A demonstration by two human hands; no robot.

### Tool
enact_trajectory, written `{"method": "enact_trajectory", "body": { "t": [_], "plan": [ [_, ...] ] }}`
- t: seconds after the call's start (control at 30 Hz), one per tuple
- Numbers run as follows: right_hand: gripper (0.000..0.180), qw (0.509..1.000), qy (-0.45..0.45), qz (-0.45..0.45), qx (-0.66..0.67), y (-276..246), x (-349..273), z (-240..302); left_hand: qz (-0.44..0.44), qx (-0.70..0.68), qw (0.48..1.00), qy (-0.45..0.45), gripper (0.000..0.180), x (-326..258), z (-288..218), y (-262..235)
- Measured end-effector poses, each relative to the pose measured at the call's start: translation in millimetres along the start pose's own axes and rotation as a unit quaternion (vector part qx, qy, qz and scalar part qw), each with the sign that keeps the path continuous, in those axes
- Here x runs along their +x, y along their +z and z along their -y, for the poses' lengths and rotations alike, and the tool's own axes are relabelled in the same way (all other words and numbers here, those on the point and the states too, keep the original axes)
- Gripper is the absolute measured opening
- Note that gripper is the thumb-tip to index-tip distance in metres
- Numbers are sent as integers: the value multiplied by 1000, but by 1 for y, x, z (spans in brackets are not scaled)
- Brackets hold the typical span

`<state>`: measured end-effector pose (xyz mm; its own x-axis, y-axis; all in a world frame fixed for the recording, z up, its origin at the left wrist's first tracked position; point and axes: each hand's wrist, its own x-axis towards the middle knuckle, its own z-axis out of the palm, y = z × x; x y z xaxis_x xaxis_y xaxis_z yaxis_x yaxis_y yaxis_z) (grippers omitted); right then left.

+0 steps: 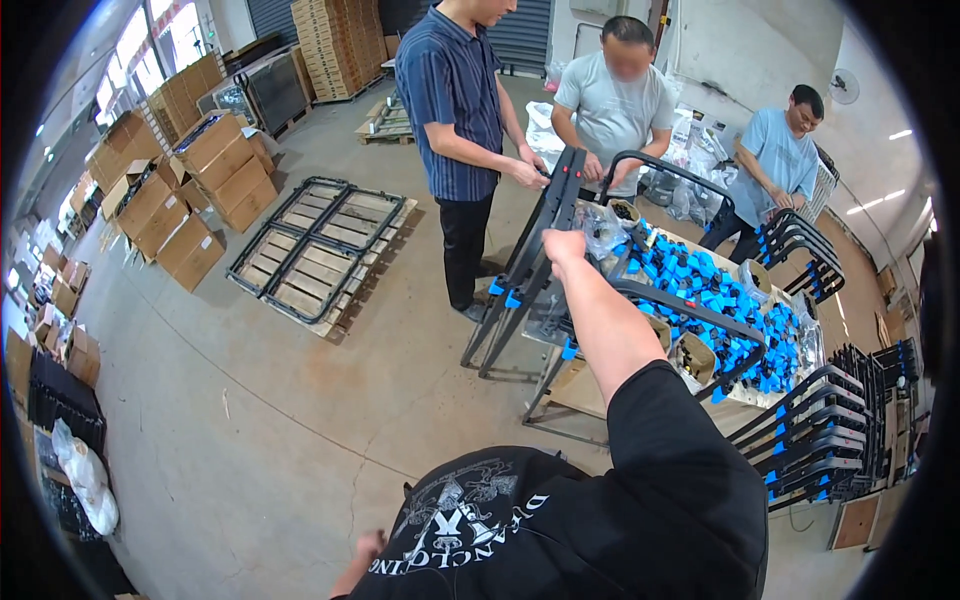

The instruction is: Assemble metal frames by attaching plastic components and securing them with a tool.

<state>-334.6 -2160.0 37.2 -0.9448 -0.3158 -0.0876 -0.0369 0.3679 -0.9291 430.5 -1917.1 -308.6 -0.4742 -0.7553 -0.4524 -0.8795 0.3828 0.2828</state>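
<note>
Black frame [562, 195], upright at ten o'clock from the right hand [566, 249], touching, held by its edge in tightly curled fingers. Left hand [370, 545], blurred, at seven o'clock: impossible to tell its grip.

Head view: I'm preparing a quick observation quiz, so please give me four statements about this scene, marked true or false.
1. The right hand is at the standing black frames. True.
2. The blue parts lie heaped on the floor. False: they are on the worktable.
3. Black framework lies flat on a wooden pallet. True.
4. The left hand is among the blue parts. False: it is low at the person's left, apart from the worktable.
</note>
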Motion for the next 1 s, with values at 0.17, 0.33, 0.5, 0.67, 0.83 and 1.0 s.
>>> {"method": "enact_trajectory", "body": {
  "t": [0.17, 0.33, 0.5, 0.67, 0.83, 1.0],
  "plan": [
    [13, 999, 20, 19, 42, 36, 0, 14, 42, -54, 995, -77, 37, 36, 15, -25],
    [26, 988, -9, 65, 138, 25, -7, 8, 18, -137, 983, -124, 36, 111, 13, -74],
    [56, 992, 33, 80, 96, 26, -1, 18, 0, -194, 969, -154, 35, 185, 30, -116],
    [31, 957, 52, 158, 236, 31, 1, 17, -9, -246, 956, -162, 34, 270, 24, -149],
    [26, 924, 40, 219, 310, 67, -16, 31, 25, -606, 759, -236, 12, 333, 30, -232],
    [33, 933, 31, 183, 307, 61, -25, 27, 86, -527, 824, -189, 16, 349, -43, -274]
  ]
}}
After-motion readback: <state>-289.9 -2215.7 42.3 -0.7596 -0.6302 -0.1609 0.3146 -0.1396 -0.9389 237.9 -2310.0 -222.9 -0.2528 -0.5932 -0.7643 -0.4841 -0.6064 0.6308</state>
